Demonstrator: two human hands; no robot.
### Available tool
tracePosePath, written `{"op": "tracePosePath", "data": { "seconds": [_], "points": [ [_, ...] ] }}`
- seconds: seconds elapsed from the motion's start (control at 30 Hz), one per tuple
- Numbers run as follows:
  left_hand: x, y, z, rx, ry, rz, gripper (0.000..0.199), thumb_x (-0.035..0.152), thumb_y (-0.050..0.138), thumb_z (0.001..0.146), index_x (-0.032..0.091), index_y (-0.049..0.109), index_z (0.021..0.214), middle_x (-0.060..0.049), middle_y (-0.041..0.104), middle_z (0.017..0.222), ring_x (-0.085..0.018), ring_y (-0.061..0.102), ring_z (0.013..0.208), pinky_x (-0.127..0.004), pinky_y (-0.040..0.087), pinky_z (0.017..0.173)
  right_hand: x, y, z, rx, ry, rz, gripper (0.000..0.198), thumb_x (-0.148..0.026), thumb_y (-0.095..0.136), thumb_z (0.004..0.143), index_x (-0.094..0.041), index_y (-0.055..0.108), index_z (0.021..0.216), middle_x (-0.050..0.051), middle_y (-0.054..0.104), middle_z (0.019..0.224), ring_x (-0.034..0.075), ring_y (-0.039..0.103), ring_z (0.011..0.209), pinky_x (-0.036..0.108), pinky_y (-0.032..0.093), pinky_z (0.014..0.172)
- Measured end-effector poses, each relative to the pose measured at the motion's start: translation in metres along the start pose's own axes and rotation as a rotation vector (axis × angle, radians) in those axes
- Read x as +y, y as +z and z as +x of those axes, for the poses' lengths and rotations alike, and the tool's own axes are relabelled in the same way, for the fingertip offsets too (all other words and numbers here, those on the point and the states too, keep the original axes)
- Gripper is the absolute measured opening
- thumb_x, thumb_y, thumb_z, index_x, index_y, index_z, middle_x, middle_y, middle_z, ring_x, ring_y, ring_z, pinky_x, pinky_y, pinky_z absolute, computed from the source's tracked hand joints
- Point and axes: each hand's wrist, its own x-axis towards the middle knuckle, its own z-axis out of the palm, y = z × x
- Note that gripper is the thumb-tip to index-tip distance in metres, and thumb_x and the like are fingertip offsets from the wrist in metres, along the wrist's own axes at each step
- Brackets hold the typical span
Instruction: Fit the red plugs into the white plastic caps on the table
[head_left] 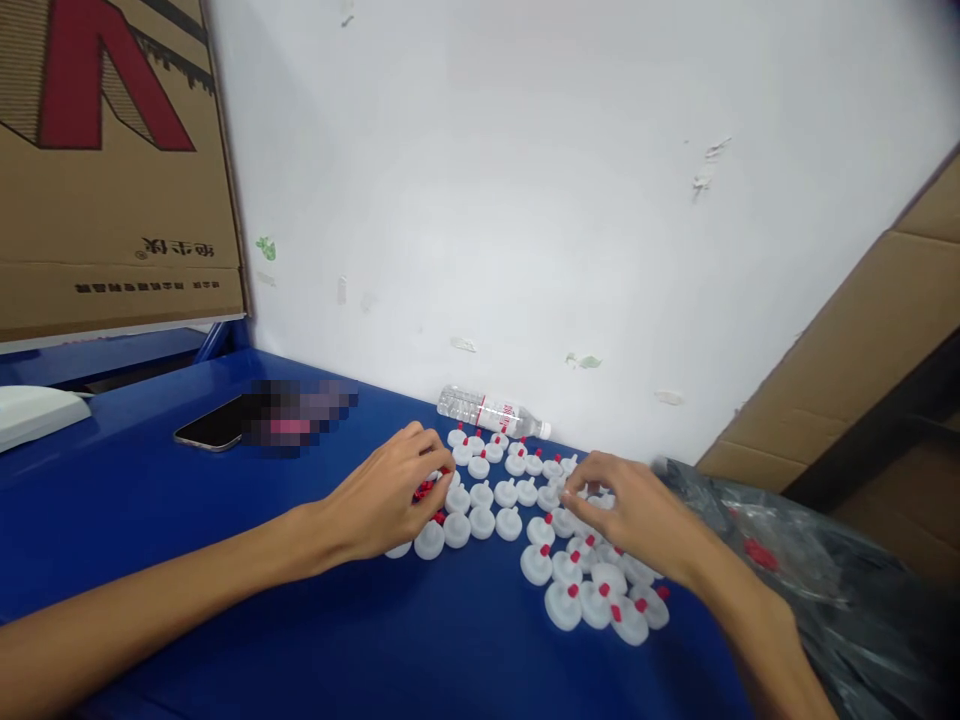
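Observation:
Many white round plastic lids with narrow spouts (508,524) stand in loose rows on the blue table, and a number of them carry small red tips (573,591). My left hand (397,490) is curled at the left end of the rows, with small red caps (423,490) showing between its thumb and fingers. Over the right part of the group, my right hand (626,505) has thumb and forefinger closed together beside a white lid (550,496). What lies between those fingertips is hidden.
A clear plastic bottle (491,410) lies against the white wall behind the lids. Left of my hands is a phone (211,425) near a blurred patch. Cardboard (120,200) stands at the left, and a dark plastic bag (825,570) is at the right.

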Motion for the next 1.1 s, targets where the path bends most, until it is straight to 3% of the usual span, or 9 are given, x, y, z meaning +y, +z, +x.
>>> {"op": "tracePosePath", "data": {
  "seconds": [0.27, 0.77, 1.1],
  "points": [
    [-0.007, 0.004, -0.002, -0.005, -0.034, 0.045, 0.024, 0.019, 0.046, 0.098, 0.016, 0.070, 0.101, -0.009, 0.062, 0.099, -0.022, 0.051, 0.089, -0.035, 0.047, 0.075, -0.009, 0.007, 0.003, -0.172, 0.053, 0.025, 0.030, -0.040, 0.053, 0.090, -0.024, 0.075, 0.079, 0.005, 0.074, 0.082, 0.021, 0.066, 0.069, 0.031, 0.044, 0.065],
    [-0.012, 0.009, -0.001, -0.061, -0.036, 0.095, 0.020, 0.015, 0.049, 0.095, 0.016, 0.069, 0.099, -0.008, 0.068, 0.090, -0.023, 0.054, 0.084, -0.038, 0.044, 0.079, -0.007, 0.006, 0.001, -0.219, 0.060, 0.039, 0.023, -0.029, 0.055, 0.086, -0.024, 0.075, 0.077, 0.001, 0.076, 0.082, 0.020, 0.067, 0.072, 0.028, 0.044, 0.065],
    [-0.014, 0.011, -0.002, -0.064, -0.033, 0.101, 0.020, 0.015, 0.050, 0.094, 0.016, 0.068, 0.101, -0.008, 0.069, 0.092, -0.023, 0.057, 0.085, -0.040, 0.045, 0.084, -0.005, 0.010, 0.002, -0.200, 0.048, 0.052, 0.023, -0.031, 0.056, 0.088, -0.026, 0.077, 0.083, 0.003, 0.077, 0.087, 0.022, 0.069, 0.078, 0.031, 0.048, 0.073]
  ]
}}
